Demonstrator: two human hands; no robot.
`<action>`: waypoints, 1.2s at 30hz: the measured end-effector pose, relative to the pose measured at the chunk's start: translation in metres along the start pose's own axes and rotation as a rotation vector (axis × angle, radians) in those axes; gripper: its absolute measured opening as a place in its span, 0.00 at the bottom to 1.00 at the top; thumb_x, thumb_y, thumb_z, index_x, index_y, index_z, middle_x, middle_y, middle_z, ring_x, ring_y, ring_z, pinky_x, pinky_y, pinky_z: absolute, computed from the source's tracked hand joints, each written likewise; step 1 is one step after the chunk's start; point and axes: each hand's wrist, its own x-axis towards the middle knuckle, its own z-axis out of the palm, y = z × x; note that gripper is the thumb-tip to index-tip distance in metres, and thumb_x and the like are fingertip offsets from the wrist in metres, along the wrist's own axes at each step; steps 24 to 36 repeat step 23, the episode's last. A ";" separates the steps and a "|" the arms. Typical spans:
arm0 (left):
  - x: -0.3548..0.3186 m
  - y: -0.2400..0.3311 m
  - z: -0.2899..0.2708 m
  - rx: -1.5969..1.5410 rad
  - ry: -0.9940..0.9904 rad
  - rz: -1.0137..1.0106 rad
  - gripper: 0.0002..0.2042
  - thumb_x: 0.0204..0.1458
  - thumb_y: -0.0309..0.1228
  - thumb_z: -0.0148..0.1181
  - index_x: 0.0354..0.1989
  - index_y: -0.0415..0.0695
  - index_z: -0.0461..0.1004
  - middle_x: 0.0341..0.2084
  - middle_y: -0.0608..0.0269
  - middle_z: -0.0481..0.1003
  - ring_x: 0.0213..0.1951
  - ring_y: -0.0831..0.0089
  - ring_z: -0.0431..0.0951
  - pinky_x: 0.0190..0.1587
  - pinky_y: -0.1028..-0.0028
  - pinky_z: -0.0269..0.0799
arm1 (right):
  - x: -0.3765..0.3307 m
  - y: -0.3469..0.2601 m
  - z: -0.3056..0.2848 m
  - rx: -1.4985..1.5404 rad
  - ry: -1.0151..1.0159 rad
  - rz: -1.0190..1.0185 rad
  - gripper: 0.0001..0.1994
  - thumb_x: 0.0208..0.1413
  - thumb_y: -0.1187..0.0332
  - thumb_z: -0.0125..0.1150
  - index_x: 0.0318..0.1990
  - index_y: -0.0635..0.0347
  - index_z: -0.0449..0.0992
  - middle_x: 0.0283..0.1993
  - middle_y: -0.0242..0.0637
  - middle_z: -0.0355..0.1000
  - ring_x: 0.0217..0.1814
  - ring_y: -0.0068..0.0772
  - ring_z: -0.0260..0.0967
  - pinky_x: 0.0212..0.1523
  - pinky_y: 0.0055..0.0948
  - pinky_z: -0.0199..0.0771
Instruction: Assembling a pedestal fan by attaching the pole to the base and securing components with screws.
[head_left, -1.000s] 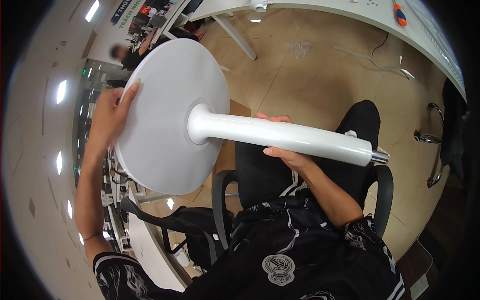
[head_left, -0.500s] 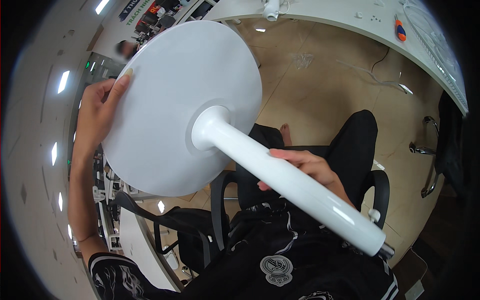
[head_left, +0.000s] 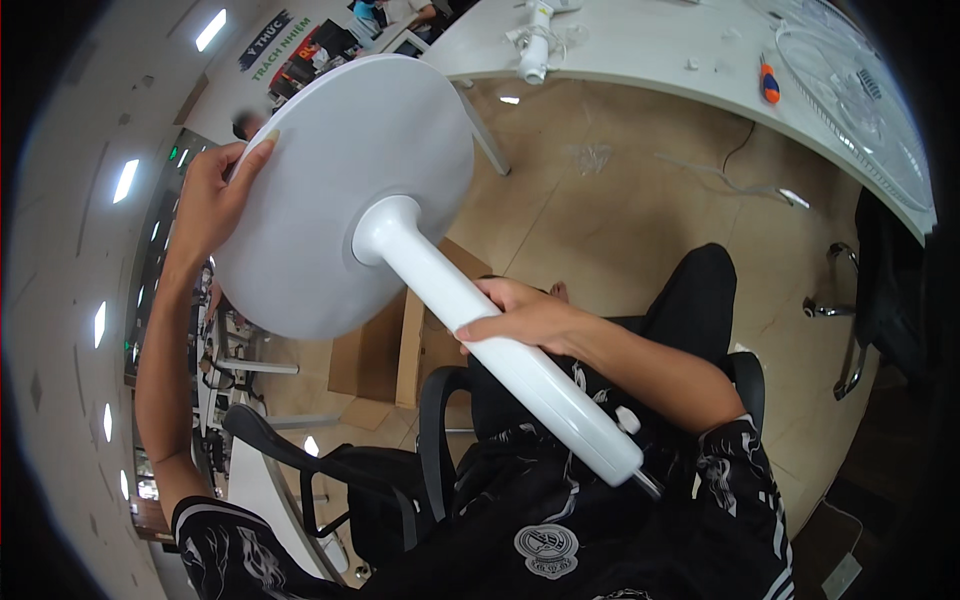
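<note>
A white fan stand (head_left: 480, 320) is held in the air in front of me, tilted. Its wide round base (head_left: 320, 200) is raised at the upper left. The pole slants down to the lower right, where a small white knob (head_left: 627, 420) and a short metal rod (head_left: 646, 484) show at its end. My left hand (head_left: 222, 195) is closed on the base's left rim, thumb on the near face and fingers partly hidden behind. Around the middle of the pole my right hand (head_left: 525, 318) is wrapped, its thumb across the top.
On the white table (head_left: 640, 50) lie a white fan motor unit (head_left: 535, 52), an orange-and-blue screwdriver (head_left: 769, 84) and clear fan guards (head_left: 850, 110). An open cardboard box (head_left: 370, 350) stands on the floor behind the base. Black chairs (head_left: 380, 470) are close by. Clear plastic (head_left: 590, 157) lies on the floor.
The stand has shifted left, its base turned more edge-on. My right hand, earlier under the pole with fingers along its side, now grips over it. The cardboard box has come into view.
</note>
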 end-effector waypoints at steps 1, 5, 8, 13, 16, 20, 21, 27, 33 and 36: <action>0.001 -0.001 -0.005 0.034 0.040 0.013 0.23 0.61 0.45 0.56 0.30 0.32 0.79 0.15 0.65 0.72 0.19 0.81 0.68 0.24 0.75 0.62 | 0.012 -0.003 -0.005 -0.089 0.003 -0.035 0.27 0.52 0.73 0.65 0.60 0.67 0.63 0.49 0.42 0.73 0.44 0.28 0.76 0.45 0.27 0.79; 0.006 -0.010 -0.020 0.025 0.221 0.133 0.22 0.62 0.43 0.56 0.24 0.34 0.69 0.15 0.68 0.63 0.21 0.81 0.60 0.24 0.75 0.55 | 0.058 -0.024 -0.039 -0.208 0.015 -0.146 0.30 0.39 0.71 0.71 0.54 0.66 0.69 0.45 0.40 0.73 0.50 0.33 0.70 0.52 0.32 0.68; -0.003 0.009 -0.041 0.050 0.306 0.184 0.22 0.62 0.42 0.56 0.23 0.33 0.68 0.16 0.68 0.62 0.22 0.81 0.60 0.25 0.75 0.55 | 0.069 -0.054 -0.033 -0.445 0.091 -0.180 0.29 0.42 0.75 0.68 0.55 0.65 0.66 0.45 0.40 0.73 0.39 0.27 0.74 0.47 0.28 0.75; -0.022 0.024 -0.036 0.182 0.495 0.492 0.13 0.56 0.32 0.61 0.27 0.33 0.72 0.18 0.55 0.63 0.20 0.66 0.61 0.24 0.69 0.57 | 0.097 -0.061 -0.028 -0.599 0.253 -0.293 0.25 0.33 0.68 0.73 0.44 0.65 0.74 0.37 0.40 0.74 0.41 0.34 0.72 0.45 0.30 0.70; -0.045 0.039 -0.013 0.292 0.564 0.592 0.12 0.49 0.33 0.69 0.26 0.39 0.73 0.17 0.59 0.64 0.18 0.64 0.66 0.21 0.67 0.61 | 0.097 -0.048 -0.054 -0.657 0.415 -0.404 0.24 0.31 0.68 0.73 0.41 0.66 0.75 0.35 0.40 0.76 0.39 0.36 0.73 0.42 0.31 0.72; -0.105 0.060 0.006 0.230 0.541 0.750 0.19 0.44 0.38 0.73 0.30 0.34 0.74 0.17 0.62 0.63 0.17 0.67 0.66 0.18 0.70 0.63 | 0.096 0.009 -0.092 -0.863 0.542 -0.323 0.27 0.36 0.66 0.72 0.48 0.64 0.76 0.44 0.46 0.77 0.46 0.39 0.74 0.48 0.33 0.72; -0.109 0.074 0.015 0.189 0.594 0.851 0.20 0.45 0.38 0.72 0.31 0.31 0.74 0.17 0.63 0.64 0.17 0.68 0.67 0.19 0.73 0.64 | 0.089 0.043 -0.153 -0.769 0.642 -0.529 0.26 0.40 0.66 0.70 0.50 0.63 0.75 0.46 0.48 0.76 0.49 0.40 0.73 0.51 0.34 0.71; -0.116 0.074 0.049 0.127 0.607 0.920 0.17 0.48 0.38 0.70 0.25 0.33 0.75 0.16 0.66 0.62 0.18 0.72 0.66 0.19 0.76 0.61 | 0.095 0.076 -0.151 -0.650 0.698 -0.680 0.25 0.45 0.65 0.68 0.53 0.61 0.75 0.48 0.50 0.75 0.52 0.41 0.72 0.55 0.34 0.70; -0.116 0.074 0.049 0.127 0.607 0.920 0.17 0.48 0.38 0.70 0.25 0.33 0.75 0.16 0.66 0.62 0.18 0.72 0.66 0.19 0.76 0.61 | 0.095 0.076 -0.151 -0.650 0.698 -0.680 0.25 0.45 0.65 0.68 0.53 0.61 0.75 0.48 0.50 0.75 0.52 0.41 0.72 0.55 0.34 0.70; -0.116 0.074 0.049 0.127 0.607 0.920 0.17 0.48 0.38 0.70 0.25 0.33 0.75 0.16 0.66 0.62 0.18 0.72 0.66 0.19 0.76 0.61 | 0.095 0.076 -0.151 -0.650 0.698 -0.680 0.25 0.45 0.65 0.68 0.53 0.61 0.75 0.48 0.50 0.75 0.52 0.41 0.72 0.55 0.34 0.70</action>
